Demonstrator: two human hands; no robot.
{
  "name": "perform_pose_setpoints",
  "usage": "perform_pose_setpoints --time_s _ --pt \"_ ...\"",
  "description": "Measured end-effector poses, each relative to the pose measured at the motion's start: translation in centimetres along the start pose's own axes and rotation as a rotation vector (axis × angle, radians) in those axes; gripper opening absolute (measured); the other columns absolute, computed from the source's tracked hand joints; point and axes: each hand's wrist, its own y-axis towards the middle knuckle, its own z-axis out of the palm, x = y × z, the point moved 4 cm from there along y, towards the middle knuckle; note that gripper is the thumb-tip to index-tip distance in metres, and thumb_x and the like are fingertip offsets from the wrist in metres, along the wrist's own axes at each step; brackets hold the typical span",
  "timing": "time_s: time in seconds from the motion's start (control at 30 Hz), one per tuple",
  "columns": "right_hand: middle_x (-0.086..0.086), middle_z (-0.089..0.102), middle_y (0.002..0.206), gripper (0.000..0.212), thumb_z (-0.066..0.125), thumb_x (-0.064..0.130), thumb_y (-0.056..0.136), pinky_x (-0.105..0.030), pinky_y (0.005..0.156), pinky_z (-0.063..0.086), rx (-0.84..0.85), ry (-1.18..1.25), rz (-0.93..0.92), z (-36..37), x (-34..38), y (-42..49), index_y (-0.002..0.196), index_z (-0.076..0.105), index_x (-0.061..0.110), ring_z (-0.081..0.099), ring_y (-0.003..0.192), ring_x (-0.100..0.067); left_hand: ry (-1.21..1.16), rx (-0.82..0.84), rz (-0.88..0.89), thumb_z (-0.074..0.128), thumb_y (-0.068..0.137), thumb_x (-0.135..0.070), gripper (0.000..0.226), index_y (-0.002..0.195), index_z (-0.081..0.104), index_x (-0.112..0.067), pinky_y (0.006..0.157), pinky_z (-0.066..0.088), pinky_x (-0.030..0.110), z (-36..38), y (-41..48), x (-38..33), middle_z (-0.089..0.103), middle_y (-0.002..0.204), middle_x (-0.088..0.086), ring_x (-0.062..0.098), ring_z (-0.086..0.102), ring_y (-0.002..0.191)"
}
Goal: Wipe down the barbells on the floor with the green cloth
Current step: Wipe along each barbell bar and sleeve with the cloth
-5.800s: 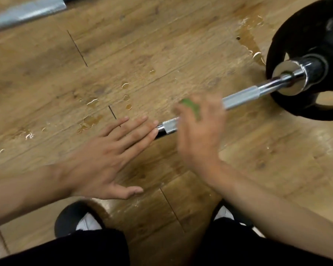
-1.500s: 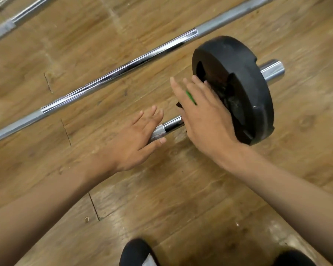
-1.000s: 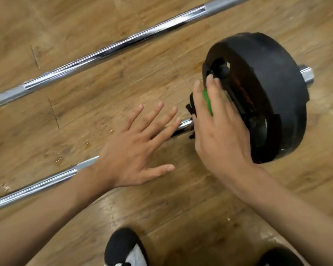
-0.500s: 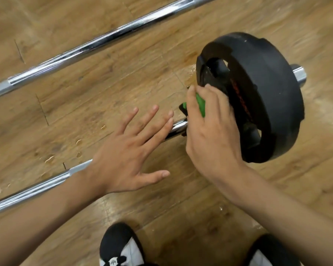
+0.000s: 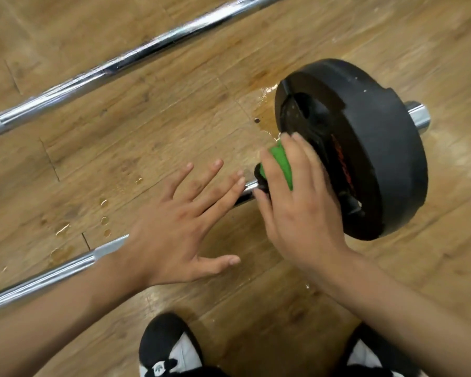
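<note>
Wood floor; right hand fingers clamped on green cloth, moved from mid-shaft to plate; left hand fingers apart, flat on barbell. Shaft end reached.

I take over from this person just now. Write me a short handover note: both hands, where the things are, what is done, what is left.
Left hand: open, fingers spread, over the near bar.
Right hand: grips the green cloth at the near bar, beside the plate.
Far bar: on the floor beyond, no hand on it.
Done: the cloth is at the plate end; how much is already clean does not show.
Left: probably finish this end, then the far bar. Wet spots lie on the floor by the plate.
</note>
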Motion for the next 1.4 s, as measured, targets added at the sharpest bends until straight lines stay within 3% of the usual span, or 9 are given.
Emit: perform_pose_setpoints --time_s 0.13,0.3,0.47,0.63,0.8,0.97,1.17,1.3,1.4 --pt "-0.018 0.066 0.113 0.02 0.058 0.013 0.097 -0.047 0.091 0.049 0.058 -0.032 0.035 0.4 0.6 3.9 0.107 0.074 0.005 0.061 0.107 -0.038 -0.008 0.013 0.007 0.022 0.097 -0.082 0.1 0.167 0.015 -0.01 0.124 0.021 0.065 0.0 -0.2 -0.4 0.014 0.175 0.006 0.03 0.007 0.162" --pt "-0.024 0.05 0.147 0.049 0.056 -0.005 0.098 -0.052 0.12 0.035 -0.02 0.009 -0.037 -0.9 -0.1 -1.8 0.146 0.053 0.0 0.037 0.144 -0.041 0.009 -0.001 0.015 0.024 0.095 -0.083 0.102 0.167 0.017 -0.01 0.125 0.02 0.063 -0.1 -0.7 -1.5 0.015 0.175 0.006 0.03 0.009 0.162" --pt "-0.014 0.067 0.114 0.023 0.063 0.012 0.093 -0.043 0.094 0.047 0.104 -0.054 0.026 -0.6 0.4 1.5 0.114 0.073 0.006 0.059 0.111 -0.034 -0.007 0.004 0.037 0.022 0.095 -0.085 0.104 0.167 0.016 -0.01 0.126 0.018 0.063 0.1 -1.1 -2.7 0.014 0.175 0.007 0.032 0.009 0.162" --pt "-0.024 0.046 0.153 0.048 0.057 0.005 0.103 -0.054 0.119 0.035 0.055 -0.05 -0.065 -2.0 -0.1 -4.5 0.15 0.049 0.0 0.036 0.148 -0.042 0.006 -0.003 0.055 0.024 0.094 -0.085 0.105 0.167 0.016 -0.009 0.127 0.013 0.06 0.2 -1.8 -3.7 0.011 0.175 0.007 0.031 0.008 0.162" --pt "-0.016 0.066 0.126 0.029 0.055 0.023 0.104 -0.046 0.104 0.045 0.126 -0.023 0.036 -1.8 0.3 -1.2 0.122 0.072 0.007 0.056 0.126 -0.035 0.018 0.02 0.062 0.024 0.093 -0.086 0.107 0.167 0.014 -0.009 0.128 0.011 0.059 0.3 -2.1 -4.7 0.008 0.175 0.008 0.032 0.007 0.162" --pt "-0.025 0.05 0.149 0.043 0.055 0.017 0.107 -0.052 0.119 0.036 0.04 -0.068 -0.057 -2.8 0.0 -6.7 0.147 0.053 0.0 0.041 0.145 -0.042 0.035 0.026 0.079 0.026 0.092 -0.087 0.108 0.166 0.017 -0.008 0.128 0.01 0.058 0.5 -2.7 -5.6 0.013 0.175 0.008 0.032 0.006 0.162" --pt "-0.013 0.069 0.114 0.018 0.061 0.017 0.101 -0.046 0.089 0.051 0.081 -0.038 0.066 -2.2 0.5 -3.3 0.103 0.076 0.009 0.061 0.108 -0.034 0.047 0.039 0.099 0.03 0.091 -0.087 0.109 0.166 0.02 -0.009 0.128 0.012 0.059 1.0 -3.0 -6.4 0.015 0.174 0.008 0.035 0.009 0.161" --pt "-0.022 0.055 0.141 0.035 0.062 0.002 0.1 -0.051 0.114 0.042 -0.023 0.024 -0.012 -2.5 0.0 -7.4 0.135 0.064 0.002 0.045 0.138 -0.039 0.016 0.047 0.108 0.029 0.093 -0.086 0.103 0.168 0.014 -0.017 0.126 0.018 0.062 1.0 -2.9 -5.8 0.015 0.175 0.009 0.034 0.009 0.162" --pt "-0.023 0.053 0.143 0.041 0.059 0.004 0.101 -0.052 0.115 0.041 -0.01 0.018 -0.015 -2.7 0.1 -6.9 0.142 0.059 0.002 0.044 0.138 -0.04 -0.03 0.051 0.066 0.026 0.095 -0.085 0.098 0.169 0.009 -0.022 0.126 0.018 0.059 1.1 -2.6 -5.5 0.013 0.175 0.008 0.032 0.006 0.162"
